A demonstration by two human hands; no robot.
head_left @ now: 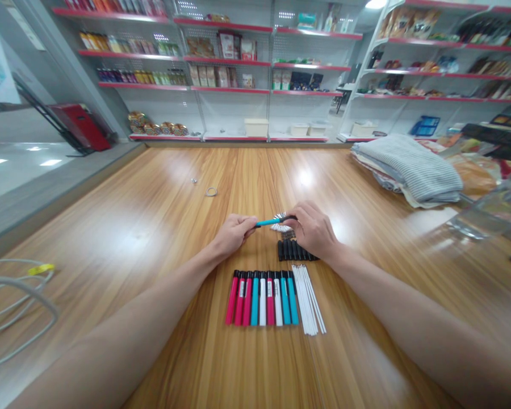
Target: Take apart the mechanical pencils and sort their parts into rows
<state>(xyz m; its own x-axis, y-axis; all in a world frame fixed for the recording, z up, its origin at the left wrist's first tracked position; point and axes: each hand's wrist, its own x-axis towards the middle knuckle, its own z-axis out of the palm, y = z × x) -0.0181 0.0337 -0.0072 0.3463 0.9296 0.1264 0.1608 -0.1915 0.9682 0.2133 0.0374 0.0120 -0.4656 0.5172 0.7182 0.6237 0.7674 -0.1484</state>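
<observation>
A blue pen (pixel 267 222) is stretched level between my two hands above the table. My left hand (pixel 236 233) is closed around its left end. The fingers of my right hand (pixel 314 230) pinch the dark right end; what exactly they grip there is partly hidden. Just below my right hand lies a row of short black pen parts (pixel 290 250), with small white pieces (pixel 280 227) behind it. Nearer to me, pink, blue and white pens (pixel 263 301) with black ends lie side by side. Thin white pen refills (pixel 309 301) are bundled at their right.
On the wooden table (pixel 153 318), a small ring (pixel 212 192) and a tiny shiny piece (pixel 193 180) lie farther back. Folded striped cloth (pixel 413 167) and a clear container (pixel 485 210) are at the right. A pale cable (pixel 21 307) loops at the left. Stocked shelves (pixel 227 59) stand behind.
</observation>
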